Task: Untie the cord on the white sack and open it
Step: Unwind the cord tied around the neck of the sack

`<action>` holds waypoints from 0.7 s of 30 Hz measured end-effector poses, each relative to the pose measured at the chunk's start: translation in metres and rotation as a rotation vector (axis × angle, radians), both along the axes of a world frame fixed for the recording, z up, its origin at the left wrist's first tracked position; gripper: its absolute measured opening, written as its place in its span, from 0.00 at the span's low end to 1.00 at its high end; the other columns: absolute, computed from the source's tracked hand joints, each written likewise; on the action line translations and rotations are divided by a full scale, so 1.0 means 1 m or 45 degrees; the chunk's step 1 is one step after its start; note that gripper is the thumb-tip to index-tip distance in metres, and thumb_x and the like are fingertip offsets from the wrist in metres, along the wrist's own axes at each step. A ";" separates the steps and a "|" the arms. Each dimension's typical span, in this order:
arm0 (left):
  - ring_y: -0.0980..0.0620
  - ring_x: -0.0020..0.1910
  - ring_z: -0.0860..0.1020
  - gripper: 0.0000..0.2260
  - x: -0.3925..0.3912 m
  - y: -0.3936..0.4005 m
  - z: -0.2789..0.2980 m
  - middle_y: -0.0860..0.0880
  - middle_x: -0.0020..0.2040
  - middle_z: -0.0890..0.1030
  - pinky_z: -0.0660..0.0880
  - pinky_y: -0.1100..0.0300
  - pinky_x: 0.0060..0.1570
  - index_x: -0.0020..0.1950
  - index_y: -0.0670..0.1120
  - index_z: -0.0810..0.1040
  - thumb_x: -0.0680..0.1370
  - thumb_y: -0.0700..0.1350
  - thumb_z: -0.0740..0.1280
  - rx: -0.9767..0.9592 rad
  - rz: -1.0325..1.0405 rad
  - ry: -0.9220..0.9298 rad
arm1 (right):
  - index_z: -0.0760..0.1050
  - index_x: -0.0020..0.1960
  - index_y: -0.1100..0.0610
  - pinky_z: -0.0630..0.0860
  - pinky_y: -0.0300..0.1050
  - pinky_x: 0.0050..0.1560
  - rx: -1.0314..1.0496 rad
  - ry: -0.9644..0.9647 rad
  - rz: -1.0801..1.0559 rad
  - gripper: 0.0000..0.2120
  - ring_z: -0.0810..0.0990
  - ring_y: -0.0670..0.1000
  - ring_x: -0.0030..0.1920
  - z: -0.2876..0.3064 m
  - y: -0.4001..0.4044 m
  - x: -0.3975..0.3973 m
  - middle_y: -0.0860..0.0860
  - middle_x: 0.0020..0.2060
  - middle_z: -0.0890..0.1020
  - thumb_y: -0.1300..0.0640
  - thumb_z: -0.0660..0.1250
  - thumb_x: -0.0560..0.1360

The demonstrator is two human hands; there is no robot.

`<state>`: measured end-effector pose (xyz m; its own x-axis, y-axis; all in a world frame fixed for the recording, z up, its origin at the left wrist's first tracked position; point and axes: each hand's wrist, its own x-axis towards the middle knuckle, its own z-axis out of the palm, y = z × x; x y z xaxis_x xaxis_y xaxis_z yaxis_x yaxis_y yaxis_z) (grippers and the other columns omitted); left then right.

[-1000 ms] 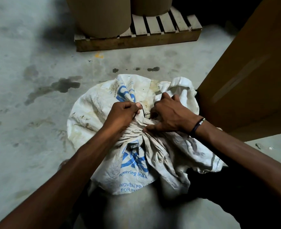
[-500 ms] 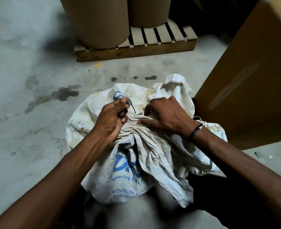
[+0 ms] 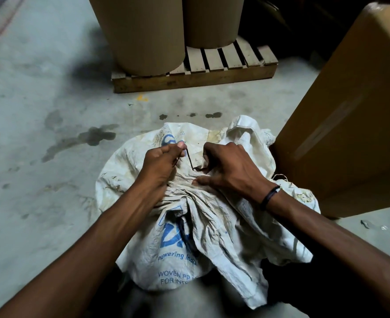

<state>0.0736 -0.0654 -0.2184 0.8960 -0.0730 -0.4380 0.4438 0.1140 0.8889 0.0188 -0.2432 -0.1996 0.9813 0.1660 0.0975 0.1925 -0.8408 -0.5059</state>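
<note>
A dirty white woven sack (image 3: 212, 244) with blue print lies on the concrete floor in front of me, its neck bunched into tight folds. A thin dark cord (image 3: 190, 160) runs over the bunched neck between my hands. My left hand (image 3: 160, 167) pinches one end of the cord and holds it lifted away from the neck. My right hand (image 3: 229, 169) rests on the gathered neck, its curled fingers hooked at the cord where it bends, the thumb flat on the fabric. The knot itself is hidden under my fingers.
A large brown cardboard box (image 3: 350, 115) stands close on the right, touching the sack. Behind the sack a wooden pallet (image 3: 196, 79) carries two tall brown cardboard drums (image 3: 143, 33). Stained concrete floor (image 3: 40, 157) stretches out to the left.
My left hand has drawn the cord end up and to the left, away from the neck, so a longer length of cord shows. The right hand stays on the gathered neck.
</note>
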 end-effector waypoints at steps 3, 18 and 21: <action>0.57 0.27 0.64 0.07 0.000 0.001 0.003 0.49 0.36 0.75 0.57 0.68 0.19 0.44 0.42 0.81 0.81 0.43 0.69 -0.192 -0.023 0.029 | 0.64 0.40 0.50 0.60 0.49 0.36 0.042 0.044 -0.036 0.28 0.72 0.51 0.35 0.002 -0.005 0.003 0.44 0.31 0.74 0.37 0.81 0.64; 0.56 0.32 0.73 0.07 -0.008 0.037 0.021 0.51 0.37 0.81 0.69 0.66 0.25 0.51 0.42 0.85 0.79 0.46 0.72 0.326 -0.450 -0.132 | 0.73 0.61 0.50 0.77 0.52 0.48 -0.077 0.098 0.017 0.29 0.83 0.50 0.44 -0.009 0.008 0.005 0.46 0.42 0.87 0.32 0.74 0.71; 0.57 0.32 0.73 0.03 -0.012 0.032 0.026 0.51 0.36 0.81 0.68 0.65 0.28 0.50 0.45 0.84 0.80 0.43 0.71 0.298 -0.513 -0.228 | 0.78 0.62 0.48 0.78 0.52 0.46 0.015 -0.019 0.098 0.20 0.76 0.45 0.37 -0.010 0.013 0.012 0.46 0.48 0.86 0.38 0.72 0.76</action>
<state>0.0615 -0.0331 -0.1923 0.8794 -0.3470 -0.3260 0.2495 -0.2472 0.9363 0.0309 -0.2300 -0.2096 0.9642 0.2394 0.1140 0.2636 -0.8175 -0.5121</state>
